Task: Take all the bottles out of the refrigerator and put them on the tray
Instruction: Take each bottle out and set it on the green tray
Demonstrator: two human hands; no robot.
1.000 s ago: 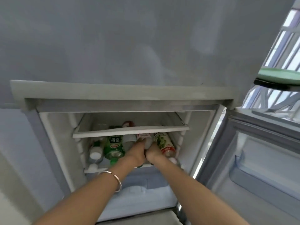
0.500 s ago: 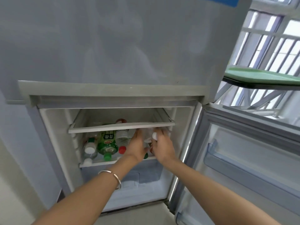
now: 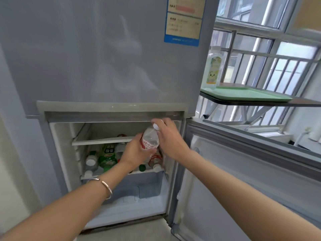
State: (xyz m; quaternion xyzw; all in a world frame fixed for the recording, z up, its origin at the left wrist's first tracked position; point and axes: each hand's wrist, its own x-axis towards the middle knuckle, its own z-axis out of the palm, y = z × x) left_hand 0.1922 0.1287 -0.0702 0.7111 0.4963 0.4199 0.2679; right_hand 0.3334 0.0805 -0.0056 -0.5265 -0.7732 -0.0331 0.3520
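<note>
Gripping a clear water bottle (image 3: 149,140) at the mouth of the open refrigerator (image 3: 111,108), both hands are closed on it. The left hand (image 3: 134,152) wraps the lower body, over the red-and-white label. The right hand (image 3: 169,136) closes its fingers around the neck, just below the white cap. The bottle is tilted, cap up and to the right, in front of the upper shelf (image 3: 102,140).

Several bottles lie on the lower shelf (image 3: 121,173) behind the hands: a green-labelled bottle (image 3: 108,156), a clear bottle with a white cap (image 3: 91,160) to its left, and a red-labelled bottle (image 3: 155,160) below the right hand. The refrigerator door (image 3: 243,180) stands open on the right.

A green tray (image 3: 251,95) rests on a dark ledge (image 3: 304,102) to the right of the refrigerator. One clear bottle with a yellow label (image 3: 213,70) stands upright on the tray's left end.
</note>
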